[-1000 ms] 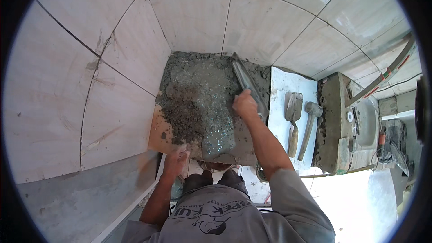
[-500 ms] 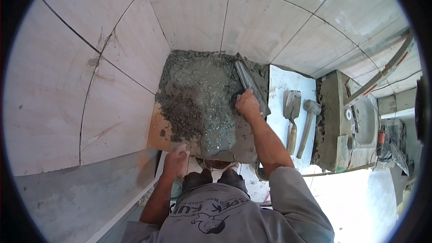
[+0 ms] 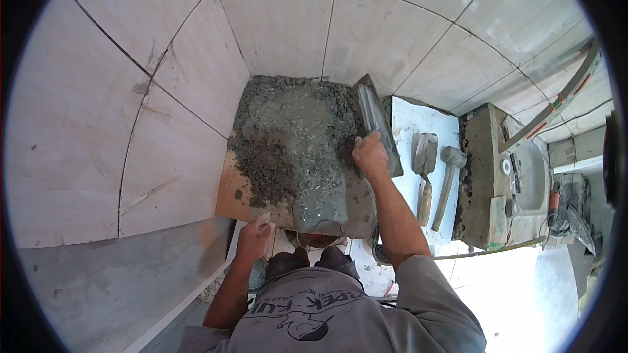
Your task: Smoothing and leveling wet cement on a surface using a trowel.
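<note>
My right hand (image 3: 371,155) grips a plastering trowel (image 3: 378,124) with a long rectangular blade. The blade stands tilted at the right side of a bed of wet grey mortar (image 3: 294,131), its far end close to the back wall. Dark, crumbly mortar lies on the left of the bed, and a smoother, shiny strip runs down to the front edge. Beside the front left edge is my left hand (image 3: 254,238), its fingers curled; whatever may be in them is hidden.
A white sheet (image 3: 405,114) right of the mortar carries a pointing trowel (image 3: 424,157) and a mallet (image 3: 450,176). Further right are a rough cement ledge (image 3: 476,170) and a sink basin (image 3: 533,176). Tiled walls (image 3: 281,26) rise behind and at left. An orange-brown board (image 3: 230,186) shows beneath the mortar.
My right hand and the trowel have shifted right, and the blade now tilts up at the mortar's right edge. My left hand has hardly moved.
</note>
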Demonstrator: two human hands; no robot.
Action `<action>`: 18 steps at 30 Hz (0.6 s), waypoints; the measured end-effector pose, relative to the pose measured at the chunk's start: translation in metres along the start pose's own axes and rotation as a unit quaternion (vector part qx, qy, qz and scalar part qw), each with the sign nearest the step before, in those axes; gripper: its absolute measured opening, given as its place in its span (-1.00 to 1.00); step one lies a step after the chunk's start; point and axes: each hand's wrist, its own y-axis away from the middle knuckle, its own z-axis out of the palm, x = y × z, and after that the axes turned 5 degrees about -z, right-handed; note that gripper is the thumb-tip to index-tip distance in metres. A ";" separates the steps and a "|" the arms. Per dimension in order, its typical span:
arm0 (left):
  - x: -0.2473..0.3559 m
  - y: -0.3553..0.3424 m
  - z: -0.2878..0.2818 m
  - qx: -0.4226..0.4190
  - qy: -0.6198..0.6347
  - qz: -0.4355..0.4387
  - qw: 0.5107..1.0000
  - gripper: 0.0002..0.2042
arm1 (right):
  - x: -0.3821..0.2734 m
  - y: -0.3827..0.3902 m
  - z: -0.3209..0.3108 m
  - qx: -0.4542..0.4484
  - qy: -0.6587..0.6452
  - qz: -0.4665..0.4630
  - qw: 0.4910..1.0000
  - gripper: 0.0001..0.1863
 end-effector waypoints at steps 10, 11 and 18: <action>-0.003 -0.012 -0.003 -0.006 -0.017 0.023 1.000 -0.59 | 0.020 -0.019 0.048 -0.032 -0.028 0.001 0.999 -0.48; -0.004 -0.013 0.000 -0.010 -0.023 0.030 0.999 -0.59 | 0.028 -0.023 0.066 -0.042 -0.014 -0.016 0.999 -0.47; -0.005 -0.016 -0.004 -0.024 -0.021 0.017 0.999 -0.57 | 0.000 -0.005 0.011 -0.006 -0.042 -0.015 0.999 -0.49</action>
